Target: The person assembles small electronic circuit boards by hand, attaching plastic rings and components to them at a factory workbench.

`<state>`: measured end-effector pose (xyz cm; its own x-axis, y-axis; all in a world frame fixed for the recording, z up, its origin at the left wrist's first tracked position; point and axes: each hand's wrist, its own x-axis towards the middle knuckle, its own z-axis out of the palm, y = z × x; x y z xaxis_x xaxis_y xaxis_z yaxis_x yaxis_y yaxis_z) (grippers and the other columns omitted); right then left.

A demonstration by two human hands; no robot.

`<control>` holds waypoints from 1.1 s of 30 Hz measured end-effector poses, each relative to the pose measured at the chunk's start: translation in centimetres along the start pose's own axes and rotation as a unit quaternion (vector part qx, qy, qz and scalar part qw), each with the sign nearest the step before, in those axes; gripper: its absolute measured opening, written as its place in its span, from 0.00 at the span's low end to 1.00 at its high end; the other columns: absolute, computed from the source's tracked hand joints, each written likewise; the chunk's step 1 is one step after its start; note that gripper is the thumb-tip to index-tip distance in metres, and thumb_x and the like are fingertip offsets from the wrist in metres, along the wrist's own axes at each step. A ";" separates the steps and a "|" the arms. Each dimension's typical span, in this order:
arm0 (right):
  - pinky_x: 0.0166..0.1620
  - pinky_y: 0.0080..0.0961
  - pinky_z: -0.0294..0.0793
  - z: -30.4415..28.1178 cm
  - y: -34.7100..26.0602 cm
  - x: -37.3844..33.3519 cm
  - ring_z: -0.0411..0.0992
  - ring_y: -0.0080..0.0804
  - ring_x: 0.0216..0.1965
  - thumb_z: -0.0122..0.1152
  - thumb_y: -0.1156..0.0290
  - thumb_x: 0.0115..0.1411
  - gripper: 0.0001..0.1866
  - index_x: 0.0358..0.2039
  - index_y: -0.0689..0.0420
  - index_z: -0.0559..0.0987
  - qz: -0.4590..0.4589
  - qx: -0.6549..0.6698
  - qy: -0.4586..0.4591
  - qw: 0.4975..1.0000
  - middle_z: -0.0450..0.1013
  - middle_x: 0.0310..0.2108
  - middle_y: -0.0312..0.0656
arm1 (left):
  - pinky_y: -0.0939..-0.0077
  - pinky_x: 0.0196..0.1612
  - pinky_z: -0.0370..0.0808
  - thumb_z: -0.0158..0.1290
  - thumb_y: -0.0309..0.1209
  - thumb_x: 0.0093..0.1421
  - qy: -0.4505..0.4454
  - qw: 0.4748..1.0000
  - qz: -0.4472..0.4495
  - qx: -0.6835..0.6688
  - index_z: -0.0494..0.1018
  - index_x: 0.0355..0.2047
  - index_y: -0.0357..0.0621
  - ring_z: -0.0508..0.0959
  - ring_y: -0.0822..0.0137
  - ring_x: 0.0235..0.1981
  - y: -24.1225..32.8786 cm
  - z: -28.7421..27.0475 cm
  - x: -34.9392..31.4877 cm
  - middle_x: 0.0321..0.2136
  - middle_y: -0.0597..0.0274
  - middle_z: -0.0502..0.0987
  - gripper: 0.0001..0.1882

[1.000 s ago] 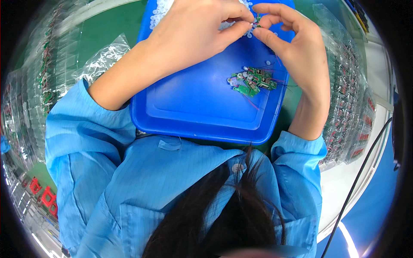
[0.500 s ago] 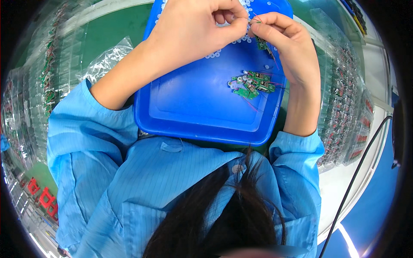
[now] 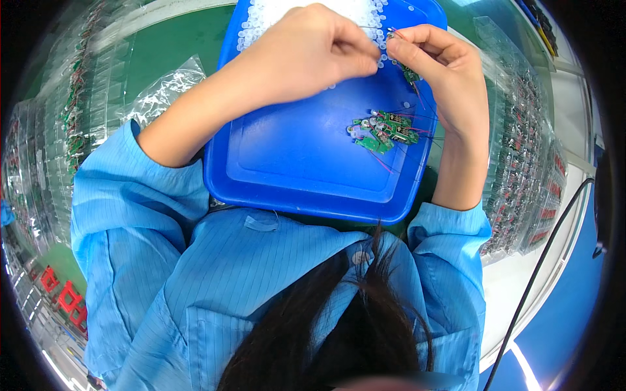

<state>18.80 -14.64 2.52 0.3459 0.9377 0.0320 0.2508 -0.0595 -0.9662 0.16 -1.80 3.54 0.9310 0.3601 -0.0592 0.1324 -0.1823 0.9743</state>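
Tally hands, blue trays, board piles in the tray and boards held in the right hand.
Left hand and right hand: 2
Blue tray: 1
Board pile: 1
Held circuit board: 1
Total: 5

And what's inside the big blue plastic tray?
Small round translucent white pieces, mostly toward the far end, and green wired circuit boards nearer, at right. What the left hand and right hand cover, I can't see.

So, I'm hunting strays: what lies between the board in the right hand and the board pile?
A small whitish piece and some thin wires lie between them, as the head view shows.
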 end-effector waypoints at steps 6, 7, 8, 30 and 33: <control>0.40 0.12 0.70 0.0 -0.3 0.0 0.74 0.15 0.34 0.68 0.72 0.60 0.06 0.35 0.61 0.83 0.044 -0.014 -0.051 0.998 0.79 0.32 0.33 | 0.85 0.31 0.75 0.59 0.23 0.63 0.099 0.994 0.033 -0.045 0.81 0.36 0.31 0.77 0.80 0.29 0.2 0.6 -0.1 0.28 0.61 0.82 0.06; 0.40 0.12 0.69 0.2 -0.4 0.0 0.73 0.14 0.34 0.68 0.72 0.60 0.06 0.34 0.60 0.83 0.040 -0.016 -0.055 0.998 0.79 0.31 0.32 | 0.85 0.31 0.75 0.59 0.23 0.63 0.099 0.994 0.031 -0.045 0.81 0.36 0.31 0.77 0.80 0.29 0.0 0.7 -0.2 0.28 0.61 0.82 0.06; 0.40 0.12 0.69 0.4 -0.3 -0.2 0.73 0.14 0.34 0.68 0.72 0.60 0.06 0.34 0.60 0.83 0.040 -0.015 -0.056 0.997 0.79 0.31 0.32 | 0.85 0.30 0.75 0.59 0.23 0.63 0.095 0.994 0.030 -0.036 0.81 0.35 0.30 0.77 0.80 0.29 -0.2 0.6 -0.3 0.28 0.61 0.82 0.06; 0.33 0.12 0.66 1.0 -1.4 -0.3 0.68 0.11 0.30 0.67 0.74 0.59 0.04 0.31 0.59 0.82 -0.087 -0.178 0.071 0.978 0.74 0.27 0.28 | 0.83 0.36 0.75 0.58 0.27 0.65 0.050 0.964 0.003 -0.262 0.80 0.42 0.32 0.77 0.76 0.30 -3.4 -0.3 1.4 0.32 0.62 0.81 0.10; 0.33 0.12 0.66 0.9 -1.2 -0.3 0.68 0.11 0.30 0.67 0.74 0.60 0.04 0.30 0.60 0.81 -0.069 -0.144 0.061 0.985 0.74 0.27 0.29 | 0.83 0.36 0.75 0.59 0.28 0.65 0.052 0.962 -0.040 -0.265 0.79 0.41 0.31 0.78 0.75 0.30 -3.5 -0.7 1.4 0.31 0.61 0.81 0.10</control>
<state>17.63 -14.53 3.47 0.3917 0.8968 0.2058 0.5432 -0.0449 -0.8384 0.75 -0.06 0.16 0.8825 0.4478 -0.1440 -0.0145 0.3317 0.9433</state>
